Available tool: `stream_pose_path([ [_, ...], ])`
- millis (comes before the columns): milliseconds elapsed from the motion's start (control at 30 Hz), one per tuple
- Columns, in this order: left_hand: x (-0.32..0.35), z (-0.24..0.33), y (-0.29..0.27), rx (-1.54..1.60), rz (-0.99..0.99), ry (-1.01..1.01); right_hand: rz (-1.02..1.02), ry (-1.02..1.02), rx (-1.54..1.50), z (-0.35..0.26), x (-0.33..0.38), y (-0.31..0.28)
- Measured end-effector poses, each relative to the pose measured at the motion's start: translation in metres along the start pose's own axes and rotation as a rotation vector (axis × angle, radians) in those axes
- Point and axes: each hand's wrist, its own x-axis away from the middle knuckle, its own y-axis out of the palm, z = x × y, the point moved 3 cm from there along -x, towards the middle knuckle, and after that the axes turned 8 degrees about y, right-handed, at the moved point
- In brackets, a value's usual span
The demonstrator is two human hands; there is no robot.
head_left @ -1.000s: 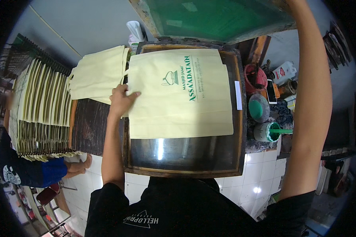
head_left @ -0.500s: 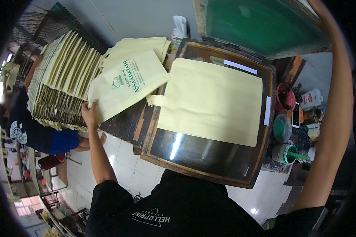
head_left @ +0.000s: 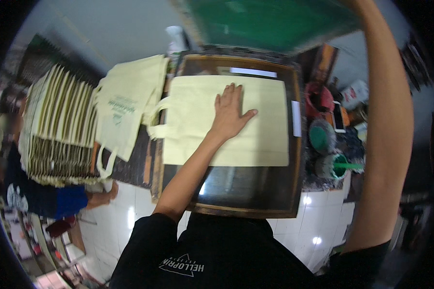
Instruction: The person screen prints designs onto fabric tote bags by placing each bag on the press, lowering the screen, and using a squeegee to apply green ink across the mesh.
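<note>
My left hand (head_left: 232,113) lies flat on a blank cream tote bag (head_left: 267,125), fingers stretched out and thumb spread. The bag rests on a dark glass-topped board with a wooden frame (head_left: 296,202), its handles (head_left: 158,131) toward the left. Above the board's far side, a green printing screen (head_left: 275,24) is tilted up. My right forearm (head_left: 388,111) reaches up along the right side to the top edge, beside the screen; the hand itself is cut off. Left of the board lies a cream tote bag with green print (head_left: 118,118), one handle hanging toward me.
A rack of several cream bags (head_left: 62,108) stands at the left, with another person (head_left: 38,188) beside it. To the right are a red bucket (head_left: 318,98), a phone (head_left: 339,118), a white bottle (head_left: 355,93) and a green-stained paint pot (head_left: 331,166). White strips (head_left: 296,118) edge the board.
My left hand has let go of the printed bag at the left and moved right onto the blank one. The printed bag now lies lower and turned. The view has shifted.
</note>
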Motion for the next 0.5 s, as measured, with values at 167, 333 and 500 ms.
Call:
stream_pose_path([
  [167, -0.060, 0.043, 0.074, -0.214, -0.279, 0.055, -0.016, -0.101, -0.001, 0.004, -0.001, -0.003],
  [333, -0.089, 0.057, 0.101, -0.283, -0.501, 0.005, 0.038, -0.101, 0.057, 0.012, -0.003, -0.004],
  [500, -0.095, 0.061, 0.110, -0.269, -0.532, 0.000, 0.064, -0.188, 0.045, 0.015, -0.004, -0.001],
])
